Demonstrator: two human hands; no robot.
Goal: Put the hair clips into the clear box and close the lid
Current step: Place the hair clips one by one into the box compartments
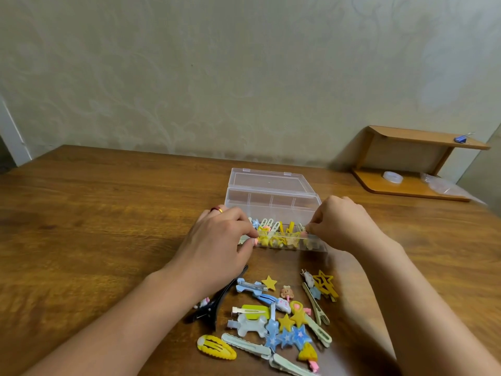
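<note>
A clear plastic box (272,204) stands on the wooden table with its lid (267,179) open and laid back. Several yellow and white hair clips (276,234) lie along its front compartment. My left hand (217,240) pinches the box's front left corner. At the front right corner my right hand (341,223) pinches the box edge, its fingers curled. A pile of colourful hair clips (282,318) lies on the table in front of the box, between my forearms: stars, a bone shape, a yellow snap clip (215,347) and a black clip (214,305).
A small wooden shelf (412,164) stands at the back right against the wall, with a blue binder clip (461,138) on top and a clear roll (392,177) and a plastic bag (442,185) below. The wall runs close behind the box.
</note>
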